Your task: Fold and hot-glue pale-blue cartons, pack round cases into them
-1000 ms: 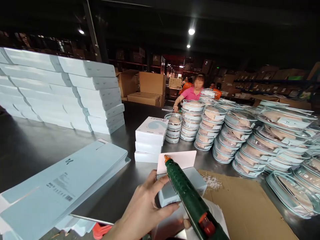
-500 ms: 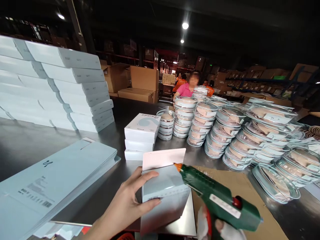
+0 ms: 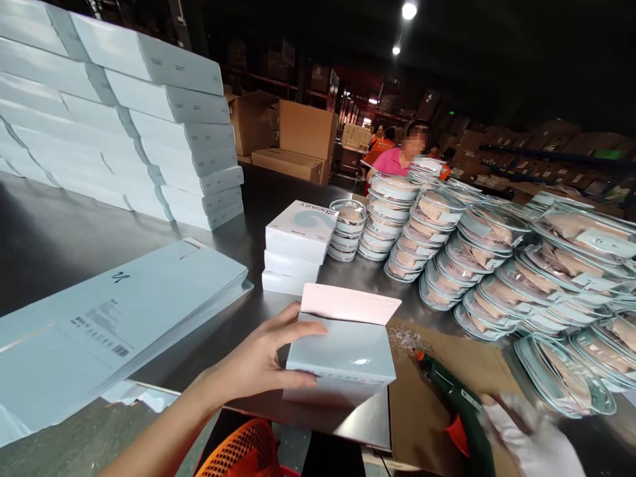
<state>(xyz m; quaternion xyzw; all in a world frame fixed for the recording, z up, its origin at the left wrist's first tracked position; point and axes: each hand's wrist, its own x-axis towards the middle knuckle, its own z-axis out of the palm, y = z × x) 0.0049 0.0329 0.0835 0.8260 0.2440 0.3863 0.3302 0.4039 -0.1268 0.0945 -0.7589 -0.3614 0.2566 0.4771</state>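
My left hand [image 3: 281, 351] grips a pale blue box [image 3: 342, 348] from its left side, fingers on top and thumb on the near face. The box's pinkish-white flap [image 3: 350, 303] stands up at the back. A glossy wet-looking spot shows on the blue top. My right hand [image 3: 534, 430], in a white glove with bare fingertips, is closed at the rear of a green hot glue gun [image 3: 452, 391]. The gun has an orange tip and a red trigger, and it is low over a cardboard sheet [image 3: 412, 411]. Blur hides part of the right fingers.
Flat blue cartons [image 3: 149, 318] lie at left, before a wall of stacked boxes [image 3: 189, 132]. White boxes [image 3: 298, 228] stand behind the held box. Stacks of clear-lidded round packs [image 3: 487, 265] fill the right. An orange basket [image 3: 243, 450] is below the table edge. A person [image 3: 392, 162] is beyond.
The glue gun has moved from the box's flap edge down and right to the cardboard. My left hand still holds the box, now tipped to show more of its top. The view has shifted.
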